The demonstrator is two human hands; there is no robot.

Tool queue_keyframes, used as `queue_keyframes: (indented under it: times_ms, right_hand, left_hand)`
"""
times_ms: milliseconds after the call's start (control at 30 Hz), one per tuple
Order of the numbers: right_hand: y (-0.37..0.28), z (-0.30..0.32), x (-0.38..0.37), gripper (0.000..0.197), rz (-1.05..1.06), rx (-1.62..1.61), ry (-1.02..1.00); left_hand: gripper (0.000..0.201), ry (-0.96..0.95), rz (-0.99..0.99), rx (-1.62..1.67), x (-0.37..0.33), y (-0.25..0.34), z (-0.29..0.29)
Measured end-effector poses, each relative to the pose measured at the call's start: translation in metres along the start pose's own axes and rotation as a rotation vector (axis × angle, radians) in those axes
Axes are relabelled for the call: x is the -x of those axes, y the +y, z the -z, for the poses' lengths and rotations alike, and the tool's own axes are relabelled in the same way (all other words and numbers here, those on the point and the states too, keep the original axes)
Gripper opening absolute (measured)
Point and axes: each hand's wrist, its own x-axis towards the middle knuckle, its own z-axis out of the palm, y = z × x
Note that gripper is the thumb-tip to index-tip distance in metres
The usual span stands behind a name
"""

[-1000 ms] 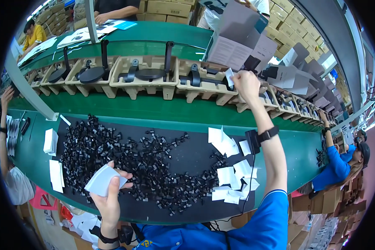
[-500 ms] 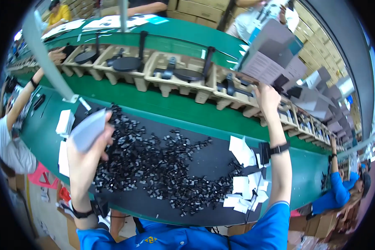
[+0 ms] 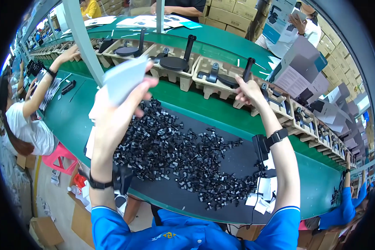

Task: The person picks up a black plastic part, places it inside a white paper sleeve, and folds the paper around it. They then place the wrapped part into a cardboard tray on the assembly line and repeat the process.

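**White sheets in left hand, right hand at tray**

Pinching white sheets (image 3: 126,78) between thumb and fingers of left hand (image 3: 123,107), raised, in view, beyond far edge of table (image 3: 314,187), toward its left. Probably light, flexible, slippery leaf on leaf, easily creased; best held along one edge, thumb flat across.

Holding right hand (image 3: 251,92) at right end of tray (image 3: 208,88), fingers loosely spread, nothing seen between; cannot tell if touching black disc (image 3: 226,80) or upright black arm (image 3: 249,68).

Farther out: heaped small black parts (image 3: 154,143) across mat (image 3: 235,159); white slips (image 3: 266,192) by its right edge, partly hidden under right forearm (image 3: 285,171).

Hard to make out: sheet count, from blur.
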Motion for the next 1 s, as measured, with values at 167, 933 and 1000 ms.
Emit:
queue_keyframes:
  times_ms: [167,933,1000]
  right_hand:
    - [0.026,-0.016,-0.021,0.05,-0.156,-0.412,-0.134]
    - [0.025,0.053,-0.043,0.056,0.124,0.778,0.038]
    - [0.039,0.066,-0.057,0.059,0.182,0.784,-0.023]
  left_hand:
    - [0.032,0.049,0.047,0.103,0.05,-0.01,0.018]
    - [0.03,0.179,0.201,0.173,0.095,-0.076,0.044]
    - [0.03,0.168,0.169,0.108,0.096,-0.079,0.04]
